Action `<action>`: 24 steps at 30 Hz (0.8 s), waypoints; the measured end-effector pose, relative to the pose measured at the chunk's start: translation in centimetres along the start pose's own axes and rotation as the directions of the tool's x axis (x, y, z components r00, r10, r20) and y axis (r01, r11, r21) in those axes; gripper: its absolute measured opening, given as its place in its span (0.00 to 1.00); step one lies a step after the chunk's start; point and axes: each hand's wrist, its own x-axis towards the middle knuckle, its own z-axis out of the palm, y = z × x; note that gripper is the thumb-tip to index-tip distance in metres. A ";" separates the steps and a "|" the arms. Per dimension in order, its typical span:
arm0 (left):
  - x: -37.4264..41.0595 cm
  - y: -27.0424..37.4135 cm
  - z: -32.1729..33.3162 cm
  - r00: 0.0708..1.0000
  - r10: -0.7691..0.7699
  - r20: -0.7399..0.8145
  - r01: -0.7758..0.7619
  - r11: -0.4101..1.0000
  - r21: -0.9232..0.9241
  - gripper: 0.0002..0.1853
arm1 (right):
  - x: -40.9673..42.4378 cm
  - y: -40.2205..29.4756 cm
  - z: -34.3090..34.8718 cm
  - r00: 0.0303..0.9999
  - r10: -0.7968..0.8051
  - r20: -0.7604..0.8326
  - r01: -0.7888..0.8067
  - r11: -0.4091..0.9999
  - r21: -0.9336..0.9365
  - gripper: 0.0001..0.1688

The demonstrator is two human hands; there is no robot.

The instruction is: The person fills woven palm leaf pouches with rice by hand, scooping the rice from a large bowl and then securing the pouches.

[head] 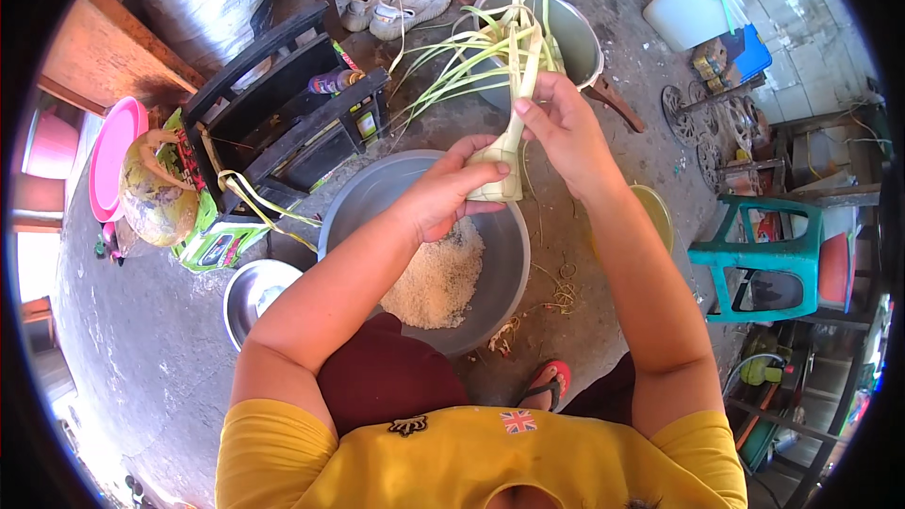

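Observation:
A woven palm-leaf pouch (503,189) lies in my left hand (452,187), its thumb across the front and its fingers behind. My right hand (562,124) pinches the pale leaf strips (524,63) that rise from the pouch. Below my left hand stands a grey plastic basin (520,276) with a heap of rice grains (435,286) inside. Beyond my hands is a metal pot (585,39) with a brown handle; woven pouches with long green leaf tails (452,74) hang at its rim, partly hidden by the strips.
A metal bowl (240,304) sits left of the basin, near a black wooden rack (283,173) and a coconut (159,191). On the right are a yellow container (656,215) and a teal plastic stool (753,254). Pale shoes (417,10) lie beyond; loose strips (562,293) litter the floor.

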 end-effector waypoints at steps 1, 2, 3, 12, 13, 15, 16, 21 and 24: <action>0.0 -0.1 -0.2 1.000 0.005 -0.025 -0.005 1.000 0.015 0.28 | 0.1 0.0 0.3 1.000 0.005 -0.016 -0.005 1.000 -0.011 0.14; 0.1 -0.2 -0.3 0.999 0.019 -0.034 -0.018 0.999 0.033 0.28 | 0.2 0.0 0.5 0.999 0.010 -0.033 -0.010 1.000 -0.022 0.14; 0.1 -0.2 -0.4 0.999 0.035 -0.042 -0.032 0.998 0.052 0.27 | 0.3 -0.2 0.7 0.999 0.013 -0.049 -0.015 0.999 -0.033 0.13; 0.5 0.3 -1.5 0.997 0.019 -0.079 -0.042 0.953 -0.299 0.23 | -2.1 1.6 1.8 0.898 -0.439 -0.039 0.423 0.882 -0.207 0.09; 0.3 0.5 -1.7 0.995 0.014 -0.098 -0.047 0.941 -0.335 0.22 | -2.8 1.5 1.9 0.879 -0.468 0.084 0.473 0.838 -0.272 0.11; 0.4 0.2 -1.9 0.989 0.045 -0.142 -0.073 0.978 -0.196 0.21 | -4.3 1.4 2.0 0.815 -0.480 0.325 0.577 0.723 -0.379 0.14; 0.5 0.0 -1.9 0.986 0.060 -0.159 -0.081 0.989 -0.125 0.20 | -4.8 1.2 2.0 0.793 -0.449 0.412 0.598 0.704 -0.384 0.16; 0.6 -0.5 -1.4 0.987 0.064 -0.144 -0.070 0.997 -0.034 0.21 | -3.0 0.5 1.7 0.912 -0.334 0.238 0.399 0.858 -0.324 0.13; 0.7 -0.8 -1.2 0.992 0.083 -0.092 -0.081 0.996 0.030 0.21 | -1.4 0.2 1.4 0.934 -0.255 0.252 0.339 0.853 -0.397 0.10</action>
